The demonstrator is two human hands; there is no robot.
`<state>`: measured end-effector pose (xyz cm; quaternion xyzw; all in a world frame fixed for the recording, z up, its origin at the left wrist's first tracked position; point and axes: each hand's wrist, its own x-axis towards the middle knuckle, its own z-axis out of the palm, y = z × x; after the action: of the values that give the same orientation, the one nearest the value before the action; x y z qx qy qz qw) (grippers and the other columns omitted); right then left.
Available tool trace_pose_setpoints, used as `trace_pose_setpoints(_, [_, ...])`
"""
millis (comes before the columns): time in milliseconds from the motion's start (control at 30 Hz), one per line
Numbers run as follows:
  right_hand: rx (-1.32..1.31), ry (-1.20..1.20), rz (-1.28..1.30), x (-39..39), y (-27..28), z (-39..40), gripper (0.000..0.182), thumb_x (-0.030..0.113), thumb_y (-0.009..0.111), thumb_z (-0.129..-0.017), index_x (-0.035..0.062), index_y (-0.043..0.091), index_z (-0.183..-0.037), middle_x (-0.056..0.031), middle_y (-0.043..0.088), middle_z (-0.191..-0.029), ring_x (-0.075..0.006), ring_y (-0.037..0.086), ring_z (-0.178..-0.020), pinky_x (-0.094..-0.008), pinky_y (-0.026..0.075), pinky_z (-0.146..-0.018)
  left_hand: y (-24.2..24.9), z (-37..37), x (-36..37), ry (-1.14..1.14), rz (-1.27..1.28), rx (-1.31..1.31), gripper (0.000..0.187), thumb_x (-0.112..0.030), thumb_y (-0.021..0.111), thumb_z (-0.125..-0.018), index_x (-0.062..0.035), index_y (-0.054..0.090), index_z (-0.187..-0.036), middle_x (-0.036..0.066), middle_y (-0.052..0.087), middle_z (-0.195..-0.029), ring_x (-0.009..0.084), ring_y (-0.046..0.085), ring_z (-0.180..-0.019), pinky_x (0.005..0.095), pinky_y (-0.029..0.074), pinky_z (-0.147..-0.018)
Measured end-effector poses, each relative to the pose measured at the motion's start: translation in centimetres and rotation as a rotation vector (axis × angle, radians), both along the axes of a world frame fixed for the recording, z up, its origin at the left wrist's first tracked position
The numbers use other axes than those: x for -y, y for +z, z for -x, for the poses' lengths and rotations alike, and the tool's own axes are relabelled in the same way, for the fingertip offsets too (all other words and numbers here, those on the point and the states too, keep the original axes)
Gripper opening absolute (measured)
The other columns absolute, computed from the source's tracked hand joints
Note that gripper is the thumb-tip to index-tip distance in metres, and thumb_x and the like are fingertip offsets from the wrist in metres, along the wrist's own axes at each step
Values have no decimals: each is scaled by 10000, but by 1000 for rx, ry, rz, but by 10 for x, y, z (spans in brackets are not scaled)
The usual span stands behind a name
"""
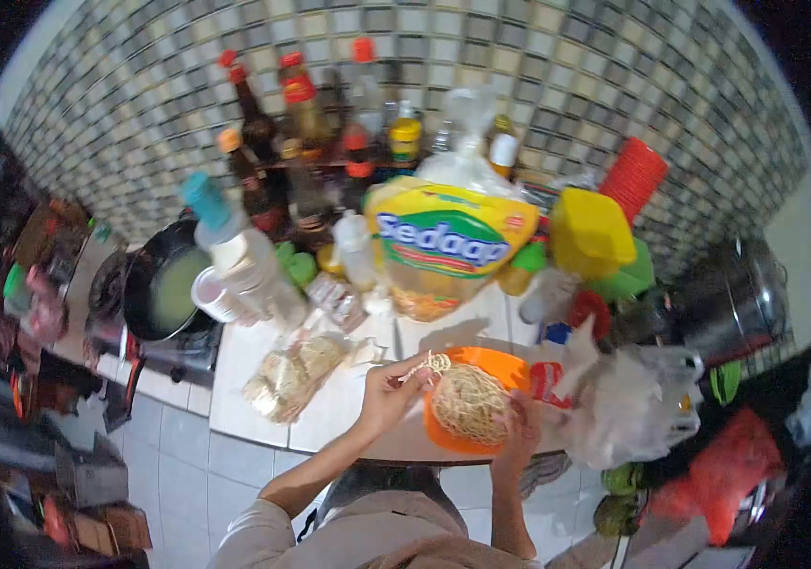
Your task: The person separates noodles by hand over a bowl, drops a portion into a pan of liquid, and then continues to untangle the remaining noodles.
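Note:
An orange bowl (491,359) sits at the front edge of the white tiled counter, with a heap of pale dry noodles (472,403) inside. My left hand (388,396) is closed, pinching a small clump of noodles (438,363) at the bowl's upper left rim. On the bowl's right side, my right hand (519,429) grips the rim beside the noodles; its fingers are somewhat blurred. Left of the bowl lies a clear plastic pack of noodles (293,375).
A yellow Sedaap pouch (453,237) stands behind the bowl, near several sauce bottles (306,114). A white plastic bag (637,403) is at the right. To the left, a dark pan (168,284) rests on the stove. A tall clear bottle (249,256) stands between.

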<state>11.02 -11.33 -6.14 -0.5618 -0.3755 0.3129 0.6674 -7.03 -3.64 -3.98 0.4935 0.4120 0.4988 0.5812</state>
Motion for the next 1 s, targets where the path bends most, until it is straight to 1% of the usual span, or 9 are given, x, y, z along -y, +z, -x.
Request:
trace_pose_setpoints(100, [-22, 54, 48, -12, 14, 17, 219, 54, 551, -721, -7, 532, -931, -98, 524, -986, -208, 474, -984, -315, 354, -878, 9, 51, 9, 145, 23, 74, 263, -84, 546, -819, 16, 549, -1062, 68, 610, -820, 83, 545, -683, 212, 467, -611])
trace_pose_setpoints(167, [13, 94, -46, -17, 8, 34, 214, 78, 561, -724, -6, 527, -918, -90, 516, -959, -199, 474, -963, -316, 353, -873, 9, 96, 17, 289, -35, -9, 269, -103, 544, -824, 27, 547, -1059, 70, 610, -821, 85, 546, -673, 219, 471, -610])
trace_pose_setpoints(233, [259, 108, -74, -23, 7, 49, 192, 135, 515, -779, 4, 538, -917, -52, 524, -908, -131, 494, -871, -252, 442, -668, 23, 139, 27, 384, -82, 31, 276, -116, 544, -825, 40, 546, -1052, 70, 609, -824, 85, 543, -649, 220, 468, -593])
trace_pose_setpoints(333, [365, 143, -103, -33, 20, 84, 173, 136, 527, -777, 15, 534, -900, -37, 519, -885, -121, 490, -841, -248, 425, -659, 39, 216, 35, 570, -164, -97, 255, -112, 549, -820, 39, 564, -1026, 65, 606, -796, 84, 530, -626, 216, 454, -565])
trace_pose_setpoints(433, [18, 177, -65, -41, 27, 125, 180, 123, 535, -770, 21, 543, -918, -33, 525, -874, -115, 489, -826, -252, 419, -671, 63, 291, 35, 657, -154, -152, 243, -136, 562, -815, 40, 587, -980, 50, 605, -833, 78, 533, -660, 212, 454, -565])
trace_pose_setpoints(567, [-102, 33, -76, -48, 38, 182, 267, 103, 519, -777, 26, 520, -1033, -41, 532, -936, -119, 496, -817, -236, 416, -658, 62, 380, 17, 570, -134, -202, 269, -159, 573, -809, 33, 577, -997, 44, 608, -811, 76, 553, -676, 198, 463, -596])
trace_pose_setpoints(633, [-91, 31, -68, -52, 42, 202, 281, 96, 514, -780, 33, 510, -1053, -41, 530, -958, -119, 495, -824, -235, 415, -658, 58, 416, 1, 479, -81, -413, 271, -142, 577, -803, 33, 570, -1011, 50, 606, -795, 77, 557, -677, 199, 467, -595])
trace_pose_setpoints(733, [-82, 18, -94, -60, 49, 228, 312, 88, 513, -775, 16, 496, -1078, -47, 522, -958, -123, 491, -823, -239, 414, -647, 20, 464, -32, 445, -97, -409, 279, -100, 580, -785, 57, 556, -1015, 64, 605, -771, 83, 566, -658, 213, 473, -561])
trace_pose_setpoints(1000, [-68, -187, -143, -60, 46, 253, 300, 79, 499, -791, 53, 504, -1090, -16, 511, -996, -96, 472, -806, -223, 385, -642, 3, 518, -102, 279, -144, -835, 253, -96, 623, -717, 61, 572, -909, 114, 612, -660, 138, 605, -565, 253, 460, -512])
